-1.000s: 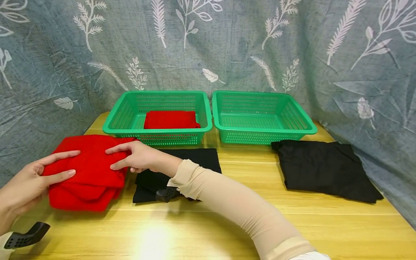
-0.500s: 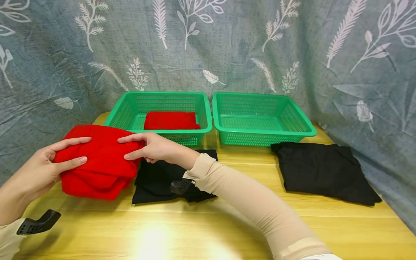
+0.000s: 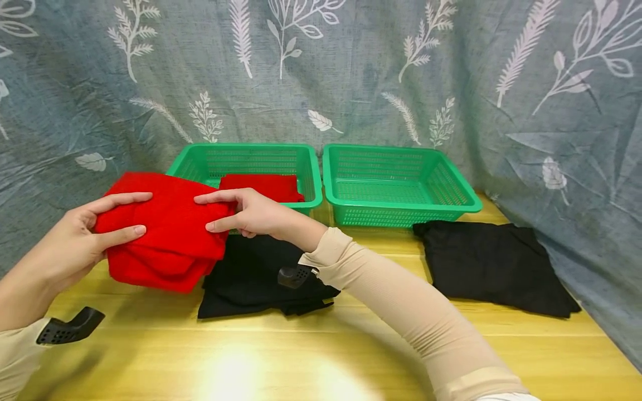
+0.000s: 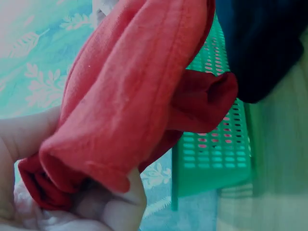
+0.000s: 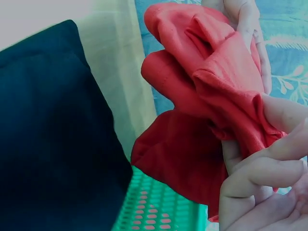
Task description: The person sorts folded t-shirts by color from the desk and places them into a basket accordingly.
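Note:
A folded red cloth (image 3: 165, 228) is held up off the table between both hands, in front of the left green basket. My left hand (image 3: 75, 245) grips its left edge, thumb and a finger on top and other fingers curled beneath, as the left wrist view shows on the cloth (image 4: 120, 96). At the opposite edge my right hand (image 3: 256, 214) pinches the cloth, with fingers tucked under it in the right wrist view (image 5: 264, 178). Another folded red cloth (image 3: 266, 186) lies inside the left green basket (image 3: 313, 195), partly hidden by the right hand.
Just right of that basket stands a second green basket (image 3: 401, 207). A folded black cloth (image 3: 261, 278) lies below the right forearm, and another black cloth (image 3: 491, 267) rests at the right of the wooden table (image 3: 281, 356). A patterned curtain (image 3: 351, 72) hangs behind.
Both hands have lifted the red cloth up and moved it rightward, closer to the left basket. The black cloths and baskets have stayed in place.

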The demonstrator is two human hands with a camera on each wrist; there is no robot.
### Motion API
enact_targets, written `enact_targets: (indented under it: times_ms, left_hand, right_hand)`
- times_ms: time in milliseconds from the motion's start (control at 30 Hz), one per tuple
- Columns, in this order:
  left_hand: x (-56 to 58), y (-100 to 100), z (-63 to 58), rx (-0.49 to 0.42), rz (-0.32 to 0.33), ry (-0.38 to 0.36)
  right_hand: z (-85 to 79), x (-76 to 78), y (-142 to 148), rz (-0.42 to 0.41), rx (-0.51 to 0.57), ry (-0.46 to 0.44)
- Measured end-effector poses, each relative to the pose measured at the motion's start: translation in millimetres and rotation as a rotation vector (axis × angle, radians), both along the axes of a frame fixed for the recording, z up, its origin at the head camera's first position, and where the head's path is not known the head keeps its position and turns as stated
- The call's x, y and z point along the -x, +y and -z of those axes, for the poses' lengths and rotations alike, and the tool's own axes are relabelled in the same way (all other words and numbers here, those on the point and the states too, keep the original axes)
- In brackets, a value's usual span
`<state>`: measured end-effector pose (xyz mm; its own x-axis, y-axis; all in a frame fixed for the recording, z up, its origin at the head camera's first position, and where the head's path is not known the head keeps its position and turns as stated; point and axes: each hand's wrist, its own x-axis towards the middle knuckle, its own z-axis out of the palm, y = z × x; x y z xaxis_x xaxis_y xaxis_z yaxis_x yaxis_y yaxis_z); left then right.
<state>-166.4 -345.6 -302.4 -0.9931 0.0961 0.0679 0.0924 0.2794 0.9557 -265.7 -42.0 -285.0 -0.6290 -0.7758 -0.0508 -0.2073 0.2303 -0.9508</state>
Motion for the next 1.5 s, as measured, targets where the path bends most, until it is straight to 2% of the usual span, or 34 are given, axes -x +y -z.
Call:
enact_targets:
  times_ms: [100, 200, 433, 667, 833, 1267, 1500]
  left_hand:
    - [2.6, 4, -5.0, -0.04, 0.039, 0.024]
    - [7.3, 10, -9.9, -0.125, 0.087, 0.029]
    - [20.7, 35, -25.6, -0.05, 0.057, 0.002]
    - [41.0, 59, -33.3, -0.148, 0.113, 0.007]
    - [55.8, 76, -38.4, -0.137, 0.109, -0.007]
    - [90.8, 105, -36.8, -0.13, 0.11, -0.009]
    - [104.7, 111, -35.5, -0.127, 0.067, -0.025]
  right_hand:
    - [-5.8, 2.9, 6, 0.001, 0.015, 0.016]
    - [-10.9, 6.8, 13, 0.014, 0.019, 0.021]
    - [-20.5, 18.5, 33, 0.043, 0.04, 0.035]
    - [-31.3, 31.0, 57, 0.095, 0.022, 0.08]
    - [-37.5, 40.1, 72, 0.123, 0.004, 0.087]
    - [-39.6, 65.3, 96, 0.193, -0.038, 0.085]
    - [-39.2, 75.9, 99, 0.225, -0.033, 0.078]
